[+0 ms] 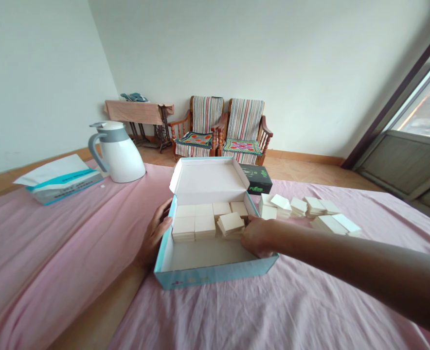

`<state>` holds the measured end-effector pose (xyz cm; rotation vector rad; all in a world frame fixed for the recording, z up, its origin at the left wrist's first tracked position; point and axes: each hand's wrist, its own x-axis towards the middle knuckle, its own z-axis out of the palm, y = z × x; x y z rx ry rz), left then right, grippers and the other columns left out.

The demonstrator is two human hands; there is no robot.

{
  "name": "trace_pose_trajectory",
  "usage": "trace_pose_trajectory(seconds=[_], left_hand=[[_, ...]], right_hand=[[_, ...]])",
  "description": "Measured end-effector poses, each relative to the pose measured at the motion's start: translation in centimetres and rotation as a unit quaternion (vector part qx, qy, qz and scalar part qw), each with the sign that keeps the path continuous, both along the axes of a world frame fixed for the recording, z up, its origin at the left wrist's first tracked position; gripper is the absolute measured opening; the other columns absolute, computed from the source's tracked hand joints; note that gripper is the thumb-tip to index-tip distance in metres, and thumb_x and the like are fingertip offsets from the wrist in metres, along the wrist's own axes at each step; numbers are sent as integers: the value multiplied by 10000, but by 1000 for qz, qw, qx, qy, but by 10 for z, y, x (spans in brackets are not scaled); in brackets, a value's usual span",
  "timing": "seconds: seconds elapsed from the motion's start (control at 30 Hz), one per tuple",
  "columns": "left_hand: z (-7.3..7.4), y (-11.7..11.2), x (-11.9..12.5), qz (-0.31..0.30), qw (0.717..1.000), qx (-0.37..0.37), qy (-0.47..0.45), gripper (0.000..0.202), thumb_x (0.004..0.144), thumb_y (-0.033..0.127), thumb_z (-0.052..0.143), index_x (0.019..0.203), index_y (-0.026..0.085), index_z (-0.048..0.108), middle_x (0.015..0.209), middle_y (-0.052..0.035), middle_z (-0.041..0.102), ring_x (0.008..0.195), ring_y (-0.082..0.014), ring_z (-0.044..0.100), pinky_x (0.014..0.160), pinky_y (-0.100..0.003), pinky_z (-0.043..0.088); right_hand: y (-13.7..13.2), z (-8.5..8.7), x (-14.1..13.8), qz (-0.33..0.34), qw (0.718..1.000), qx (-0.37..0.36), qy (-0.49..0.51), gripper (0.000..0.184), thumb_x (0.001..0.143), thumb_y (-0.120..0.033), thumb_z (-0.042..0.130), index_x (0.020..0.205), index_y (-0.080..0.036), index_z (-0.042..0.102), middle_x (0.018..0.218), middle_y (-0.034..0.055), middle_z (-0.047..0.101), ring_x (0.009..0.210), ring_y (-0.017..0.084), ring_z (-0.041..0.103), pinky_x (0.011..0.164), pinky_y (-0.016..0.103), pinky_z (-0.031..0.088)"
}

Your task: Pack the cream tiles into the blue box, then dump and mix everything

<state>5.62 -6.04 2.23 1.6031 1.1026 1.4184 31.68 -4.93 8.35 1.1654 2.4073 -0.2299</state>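
Observation:
A light-blue cardboard box (215, 277) sits in front of me with its white lid (211, 176) folded back. Stacks of small cream-white cards (205, 225) fill its far part, while the near strip of its floor shows bare. My left hand (157, 232) grips the left wall, thumb by the rim and fingers along the outside. Inside the right end, my right hand (259, 238) is closed at a stack of cards (233, 224) whose top pieces lie askew. The hand covers part of that stack, and most of its fingertips are hidden.
More card stacks (319, 206) lie on the pink cloth (310, 291) to the right. Behind the box stands a black box (259, 180). A white jug (122, 155) and a tissue pack (63, 180) stand at left. Two wooden chairs (242, 121) are farther back.

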Motion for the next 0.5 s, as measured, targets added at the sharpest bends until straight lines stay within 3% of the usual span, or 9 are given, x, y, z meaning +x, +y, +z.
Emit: trace_pose_trajectory(seconds=[0.1,0.33,0.5], left_hand=[[2,-1,1,5,1000,0,5,547,892,410,450,1363,134,407,1455,-106,405,1354,-271,333,1078,-344,328],[4,-3,2,11,1000,-9,12,555,900,401,430,1383,131,386,1467,-108,389,1360,-275,327,1081,-354,328],[4,-2,2,14,1000,-2,18,549,896,407,438,1367,126,411,1461,-113,399,1356,-281,333,1086,-362,326]], right_hand=[[-4,8,-3,68,993,-30,-90,312,424,77,707,536,-194,599,746,23,705,886,255,641,913,423,419],[-5,9,0,120,991,4,-65,334,502,32,659,797,-121,690,947,137,715,901,269,656,863,383,421],[-14,32,5,126,992,9,-15,277,639,0,577,859,-98,714,903,147,718,879,255,661,765,330,451]])
